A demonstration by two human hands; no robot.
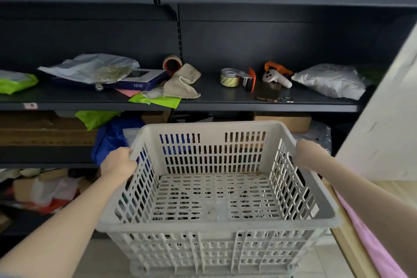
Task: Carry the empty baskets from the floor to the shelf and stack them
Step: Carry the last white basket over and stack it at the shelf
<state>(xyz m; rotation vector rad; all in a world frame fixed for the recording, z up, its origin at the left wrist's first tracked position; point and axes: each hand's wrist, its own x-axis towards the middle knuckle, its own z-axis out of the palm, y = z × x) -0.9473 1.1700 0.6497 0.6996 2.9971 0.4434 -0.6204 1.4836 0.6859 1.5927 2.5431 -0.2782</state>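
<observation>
I hold the empty white basket (pixel 214 187) level in front of me, below the dark shelf (pixel 203 105). My left hand (pixel 118 162) clamps its rim at 9 o'clock; my right hand (pixel 310 153) grips the rim at 3 o'clock. A tape roll (pixel 230 77) lies at 12 o'clock on the shelf.

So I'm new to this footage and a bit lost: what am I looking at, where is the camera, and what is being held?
There is no machine here. One camera sits on a person's head and looks forward and down, so both bare arms reach out from the bottom. The left hand and right hand grip opposite rims of an empty white basket, held in front of a dark shelf. On that shelf lie bags, a tape roll, a white controller and a phone.
</observation>
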